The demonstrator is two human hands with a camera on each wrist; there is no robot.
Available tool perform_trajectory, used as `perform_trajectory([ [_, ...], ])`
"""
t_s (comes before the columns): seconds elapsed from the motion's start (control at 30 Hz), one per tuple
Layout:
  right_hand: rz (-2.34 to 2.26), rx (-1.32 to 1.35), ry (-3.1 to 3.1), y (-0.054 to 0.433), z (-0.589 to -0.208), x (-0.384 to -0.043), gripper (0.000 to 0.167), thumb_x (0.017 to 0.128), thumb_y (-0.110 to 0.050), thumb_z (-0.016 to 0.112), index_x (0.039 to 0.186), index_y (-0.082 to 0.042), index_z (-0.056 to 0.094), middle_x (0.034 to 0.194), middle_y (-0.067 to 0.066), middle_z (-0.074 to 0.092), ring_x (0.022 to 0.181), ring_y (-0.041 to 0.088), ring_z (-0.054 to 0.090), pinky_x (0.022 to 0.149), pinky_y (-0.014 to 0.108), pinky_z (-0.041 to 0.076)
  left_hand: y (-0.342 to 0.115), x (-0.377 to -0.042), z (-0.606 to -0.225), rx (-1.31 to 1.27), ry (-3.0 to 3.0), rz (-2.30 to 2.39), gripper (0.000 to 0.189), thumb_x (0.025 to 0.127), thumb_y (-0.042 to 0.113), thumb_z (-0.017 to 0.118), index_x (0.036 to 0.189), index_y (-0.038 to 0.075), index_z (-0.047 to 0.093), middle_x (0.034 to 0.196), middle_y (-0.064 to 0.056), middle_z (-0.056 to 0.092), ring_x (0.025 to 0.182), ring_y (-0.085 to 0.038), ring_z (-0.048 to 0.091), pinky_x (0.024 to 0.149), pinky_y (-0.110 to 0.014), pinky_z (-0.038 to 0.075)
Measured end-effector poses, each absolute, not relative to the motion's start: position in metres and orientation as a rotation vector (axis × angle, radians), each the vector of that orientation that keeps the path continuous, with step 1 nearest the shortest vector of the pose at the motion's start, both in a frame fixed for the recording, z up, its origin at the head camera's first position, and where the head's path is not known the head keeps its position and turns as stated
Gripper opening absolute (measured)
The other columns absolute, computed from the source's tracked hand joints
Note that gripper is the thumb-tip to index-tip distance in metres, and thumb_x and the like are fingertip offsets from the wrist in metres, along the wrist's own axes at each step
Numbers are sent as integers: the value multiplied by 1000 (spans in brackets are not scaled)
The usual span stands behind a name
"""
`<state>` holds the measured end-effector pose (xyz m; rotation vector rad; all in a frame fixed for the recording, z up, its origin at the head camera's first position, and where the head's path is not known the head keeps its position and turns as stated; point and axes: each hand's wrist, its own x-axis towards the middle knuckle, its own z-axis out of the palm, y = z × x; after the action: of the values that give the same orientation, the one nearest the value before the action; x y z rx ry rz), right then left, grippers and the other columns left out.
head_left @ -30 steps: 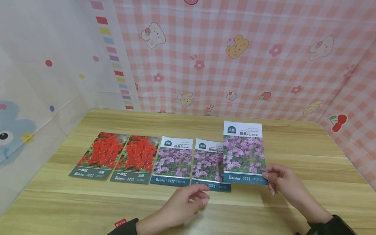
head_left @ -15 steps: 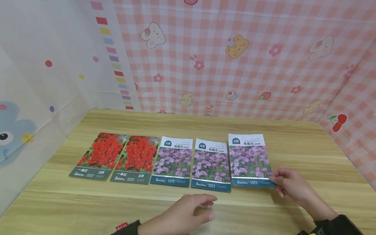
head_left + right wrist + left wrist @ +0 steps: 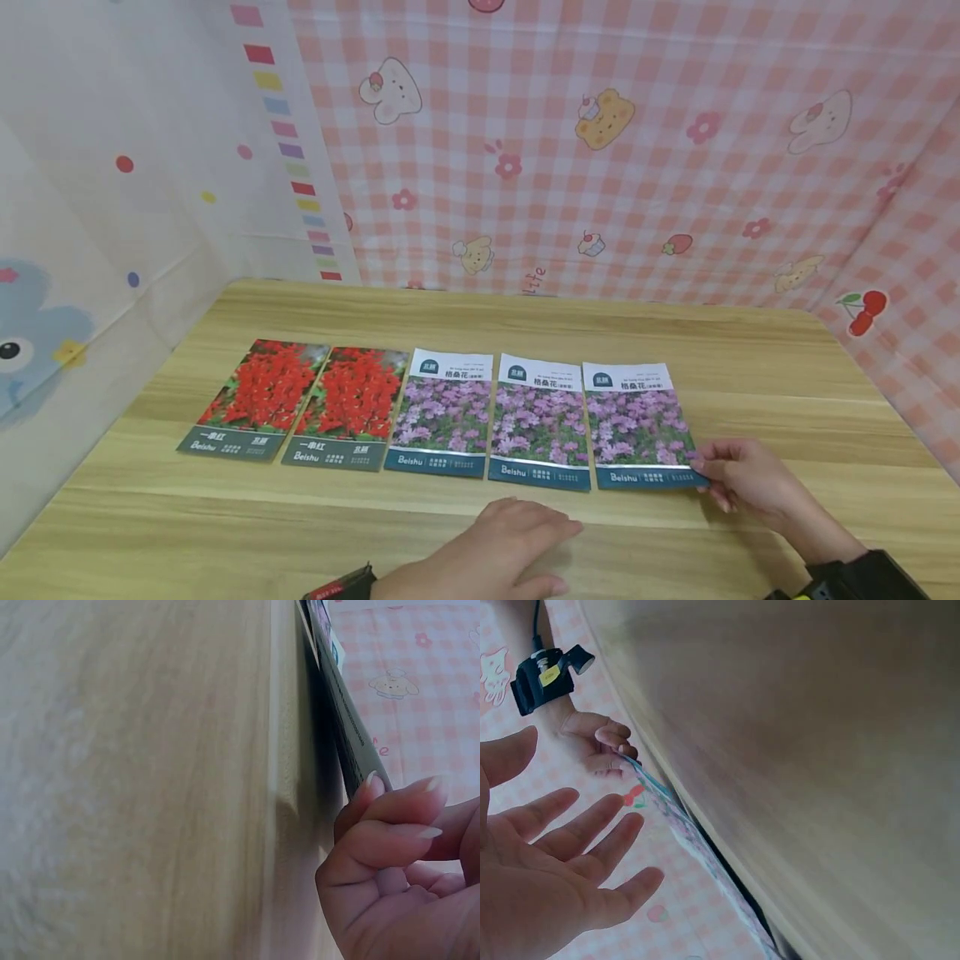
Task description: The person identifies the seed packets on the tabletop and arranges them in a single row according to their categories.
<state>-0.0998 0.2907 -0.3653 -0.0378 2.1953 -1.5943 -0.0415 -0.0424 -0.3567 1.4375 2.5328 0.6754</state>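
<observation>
My right hand (image 3: pixel 757 487) pinches the lower right corner of a flower seed packet (image 3: pixel 637 425) with purple blooms, at the right end of a row. In the right wrist view the packet (image 3: pixel 352 727) shows its back, tilted just over the table, with the fingers curled at its near edge. My left hand (image 3: pixel 495 554) hovers low in front of the row, its fingers spread and holding nothing. Beside the held packet lie two matching purple packets, one in the middle (image 3: pixel 438 421) and one to its right (image 3: pixel 538 425).
Two seed packets with red flowers, the far-left one (image 3: pixel 258 396) and its neighbour (image 3: pixel 352 400), lie flat at the row's left. Under everything is a wood-grain table (image 3: pixel 360 542). A pink checked cloth (image 3: pixel 637 192) hangs behind it, and a white cloth (image 3: pixel 172 217) at the left.
The right hand has lowered the rightmost purple packet toward the table and slightly right, into line with the row. The left hand has drawn off the neighbouring packet, moving right and nearer.
</observation>
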Motion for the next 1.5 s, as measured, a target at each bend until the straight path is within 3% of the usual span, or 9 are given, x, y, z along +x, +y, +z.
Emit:
perform_trajectory([
  [0.2,-1538,-5,2209,292,-368,-98,12,91,0,49,90,10,55,67,4,56,47,7,47,42,19,41,-36,-43,-360,1591,2626,434,48,95,39,44,136,15,43,132,-3,47,123,-17,40,96,-48,35],
  [0.47,-1473,38,2237,291,-367,-99,12,90,-3,50,88,7,56,65,3,56,47,8,47,40,18,38,-33,-43,-360,1596,2596,311,49,96,44,37,137,18,42,137,-4,43,128,-21,34,97,-54,31],
  [0.77,-1410,63,2292,291,-366,-98,15,90,-4,51,92,10,56,58,0,49,47,10,47,40,20,37,-38,-44,-363,1550,2555,295,51,95,46,38,138,18,41,138,-4,41,129,-22,32,99,-55,28],
  [0.93,-1389,72,2326,291,-367,-98,14,89,-6,52,82,5,56,56,-1,47,45,10,46,39,20,37,-41,-44,-364,1543,2545,312,51,95,44,39,137,17,41,138,-4,41,129,-22,33,99,-55,28],
  [1.1,-1317,100,2393,290,-367,-96,17,89,-7,50,75,2,55,59,1,49,43,9,45,38,20,36,-42,-44,-364,1543,2541,311,51,94,45,40,137,16,42,137,-4,42,129,-22,33,99,-54,28],
  [1.5,-1206,179,2464,287,-365,-96,20,90,-15,53,77,0,57,61,2,52,44,12,46,38,22,35,-44,-42,-362,1545,2580,255,51,94,45,40,136,16,43,137,-4,42,127,-22,34,99,-53,29],
])
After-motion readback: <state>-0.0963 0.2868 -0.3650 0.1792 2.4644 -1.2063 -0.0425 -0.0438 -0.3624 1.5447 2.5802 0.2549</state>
